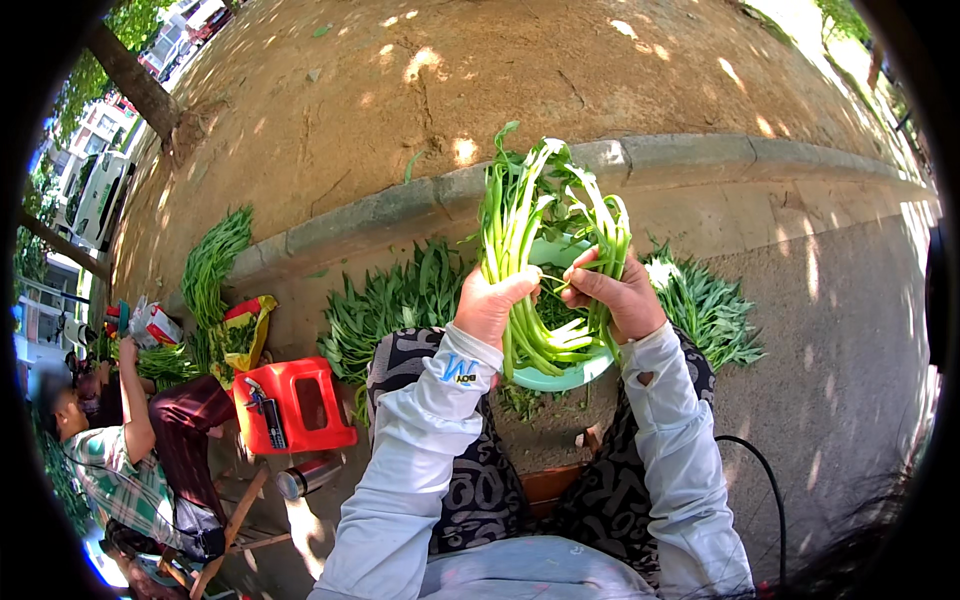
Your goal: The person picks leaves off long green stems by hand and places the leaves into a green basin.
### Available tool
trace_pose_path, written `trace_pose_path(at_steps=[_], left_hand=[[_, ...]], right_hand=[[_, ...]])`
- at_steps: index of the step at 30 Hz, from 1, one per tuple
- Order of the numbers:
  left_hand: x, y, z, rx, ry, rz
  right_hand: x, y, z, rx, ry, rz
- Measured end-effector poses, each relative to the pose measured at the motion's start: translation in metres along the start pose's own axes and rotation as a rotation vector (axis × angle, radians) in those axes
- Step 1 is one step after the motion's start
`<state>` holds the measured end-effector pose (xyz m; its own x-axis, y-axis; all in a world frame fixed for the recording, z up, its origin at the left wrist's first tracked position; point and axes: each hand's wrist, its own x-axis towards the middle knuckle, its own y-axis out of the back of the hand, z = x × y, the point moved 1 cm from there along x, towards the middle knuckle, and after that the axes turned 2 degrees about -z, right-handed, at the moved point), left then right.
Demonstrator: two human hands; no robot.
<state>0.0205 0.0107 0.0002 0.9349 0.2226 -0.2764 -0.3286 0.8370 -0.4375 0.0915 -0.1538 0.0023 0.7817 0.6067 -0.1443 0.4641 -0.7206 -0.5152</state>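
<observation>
My left hand is closed around a thick bunch of water spinach, its pale green stems running up and down past the thumb. My right hand grips a smaller bundle of the same greens, which bends over at the top. Thumb and fingers of that hand pinch a thin stem between the two bunches. Below both hands sits a pale green basin, partly covered by the stems, with leaves inside it. The lower stem ends hang over the basin's front.
Leafy greens lie in piles to the left and right. A red plastic container and a metal flask are at my left. Beyond them a person sits. A stone curb crosses ahead; a black cable curves at right.
</observation>
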Motion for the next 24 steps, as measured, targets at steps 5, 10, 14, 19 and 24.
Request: trace_pose_path(at_steps=[5,10,14,19,24], left_hand=[[0.000,0.006,0.000,0.066,-0.076,0.019],[0.002,0.013,0.001,0.249,-0.162,0.051],[0.000,0.006,0.001,0.270,-0.200,0.021],[0.002,0.007,0.000,0.316,-0.214,0.061],[-0.002,0.007,0.009,0.146,-0.072,-0.037]], right_hand=[[0.004,0.011,0.008,-0.076,-0.005,0.053],[0.006,0.002,0.011,-0.161,-0.018,-0.081],[0.006,-0.006,0.017,-0.232,-0.076,-0.099],[0.010,-0.012,0.021,-0.234,-0.082,-0.123],[0.008,-0.014,0.018,0.045,-0.152,-0.106]])
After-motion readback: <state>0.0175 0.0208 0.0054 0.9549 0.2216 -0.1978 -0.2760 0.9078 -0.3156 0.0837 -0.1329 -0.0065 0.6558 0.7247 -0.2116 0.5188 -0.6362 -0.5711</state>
